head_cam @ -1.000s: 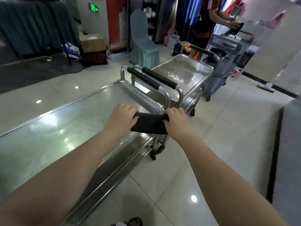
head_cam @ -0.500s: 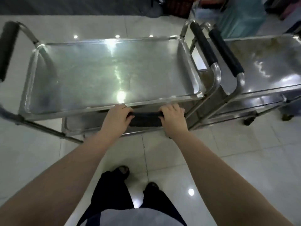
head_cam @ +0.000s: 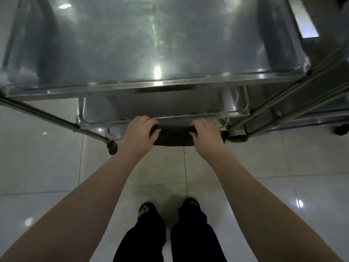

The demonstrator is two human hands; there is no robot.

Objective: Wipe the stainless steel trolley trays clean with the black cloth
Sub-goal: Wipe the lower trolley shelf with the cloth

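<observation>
A folded black cloth (head_cam: 173, 136) is stretched between my two hands. My left hand (head_cam: 139, 132) grips its left end and my right hand (head_cam: 205, 136) grips its right end. Both hands hover in front of the near edge of the trolley's lower tray (head_cam: 170, 108). Above it, the shiny top tray (head_cam: 132, 44) fills the upper part of the view, its near rim (head_cam: 151, 85) running left to right.
Slanted steel legs (head_cam: 56, 118) end in castor wheels (head_cam: 111, 147) on the glossy tiled floor (head_cam: 37, 157). A second trolley's frame (head_cam: 302, 95) stands close on the right. My legs and shoes (head_cam: 170, 233) are below, a short way back from the trolley.
The view has tilted down and moved closer to the trolley. Both hands keep their hold on the cloth and have dropped from the top tray's rim to lower-tray level.
</observation>
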